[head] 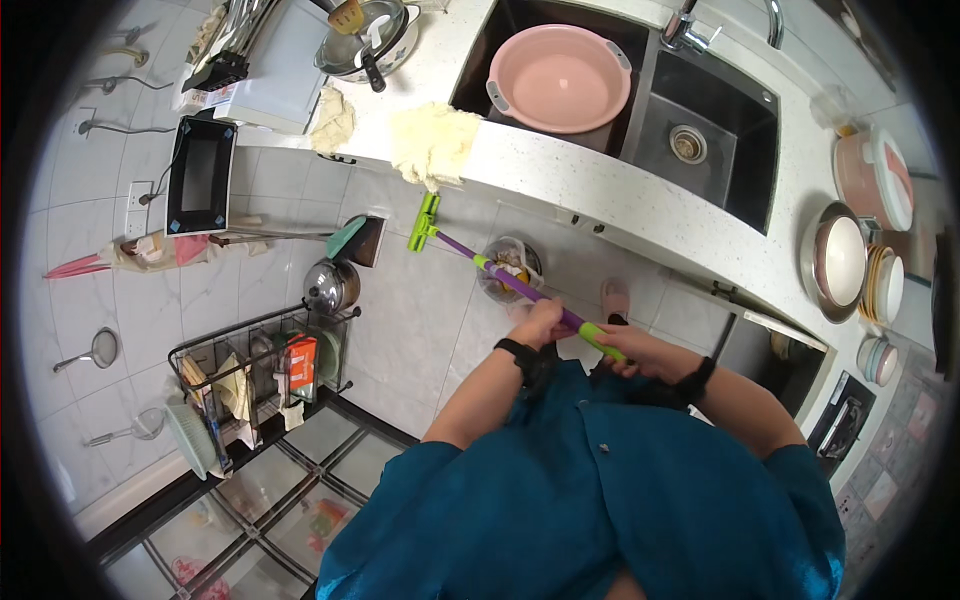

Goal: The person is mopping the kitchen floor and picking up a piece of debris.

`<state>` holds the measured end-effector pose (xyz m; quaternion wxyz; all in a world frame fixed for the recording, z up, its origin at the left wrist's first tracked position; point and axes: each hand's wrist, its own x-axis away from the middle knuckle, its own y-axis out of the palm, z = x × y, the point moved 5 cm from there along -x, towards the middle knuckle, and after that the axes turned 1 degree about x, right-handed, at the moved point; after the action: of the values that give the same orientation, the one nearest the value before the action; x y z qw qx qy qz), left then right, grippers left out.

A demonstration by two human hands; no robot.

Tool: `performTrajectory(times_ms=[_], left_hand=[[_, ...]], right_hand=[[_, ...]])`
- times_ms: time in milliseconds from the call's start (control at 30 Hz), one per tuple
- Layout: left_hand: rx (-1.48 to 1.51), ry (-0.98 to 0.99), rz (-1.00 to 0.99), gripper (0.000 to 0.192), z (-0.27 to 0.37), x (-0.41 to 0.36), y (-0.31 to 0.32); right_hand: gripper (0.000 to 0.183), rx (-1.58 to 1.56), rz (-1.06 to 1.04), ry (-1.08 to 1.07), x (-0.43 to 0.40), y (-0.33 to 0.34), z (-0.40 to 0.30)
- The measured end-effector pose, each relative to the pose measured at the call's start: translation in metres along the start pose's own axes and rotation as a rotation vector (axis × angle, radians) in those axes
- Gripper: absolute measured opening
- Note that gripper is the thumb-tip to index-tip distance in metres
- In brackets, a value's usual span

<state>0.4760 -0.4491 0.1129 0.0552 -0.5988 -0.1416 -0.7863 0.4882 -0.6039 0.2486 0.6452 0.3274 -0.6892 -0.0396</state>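
Note:
Both of my hands grip a purple and green telescopic pole [456, 246], part of a mop or squeegee. My left hand [541, 322] is closed around its purple section. Farther down, my right hand [637, 351] holds the green grip end. The pole slants up to the left and ends in a bright green flat head [424, 223], over the floor near the counter front. Just above that head, a pale yellow cloth [433, 139] hangs over the counter edge. Beneath the pole stands a lined rubbish bin [493, 281] with waste inside.
A pink basin [559, 79] sits in the left bowl of the black double sink [637, 142]. A lidded steel pot [330, 287] and a black wire rack [262, 352] stand at the left. An open cabinet door or drawer [772, 352] is on the right.

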Motion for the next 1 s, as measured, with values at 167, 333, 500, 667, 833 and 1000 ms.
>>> performTrajectory(times_ms=[167,333,500,667,833,1000], left_hand=[[0.138,-0.032,-0.054,0.026,0.0,0.02,0.022],[0.05,0.083,0.059,0.027,0.034,0.007,-0.033],[-0.043,0.085,0.148,0.028,0.069,0.001,-0.093],[-0.121,0.095,0.204,0.028,0.084,0.008,-0.14],[-0.085,0.045,0.139,0.032,0.054,-0.001,-0.104],[0.026,0.056,0.061,0.028,0.022,0.004,-0.026]], right_hand=[[0.039,0.065,0.078,0.044,0.032,-0.003,-0.008],[0.038,0.038,0.061,-0.012,-0.017,0.025,-0.038],[0.034,-0.05,0.005,-0.043,-0.07,0.061,-0.063],[0.033,-0.149,-0.052,-0.074,-0.106,0.098,-0.071],[0.032,-0.047,-0.021,-0.034,-0.068,0.074,-0.055],[0.034,0.002,0.031,0.054,-0.023,0.015,-0.019]])
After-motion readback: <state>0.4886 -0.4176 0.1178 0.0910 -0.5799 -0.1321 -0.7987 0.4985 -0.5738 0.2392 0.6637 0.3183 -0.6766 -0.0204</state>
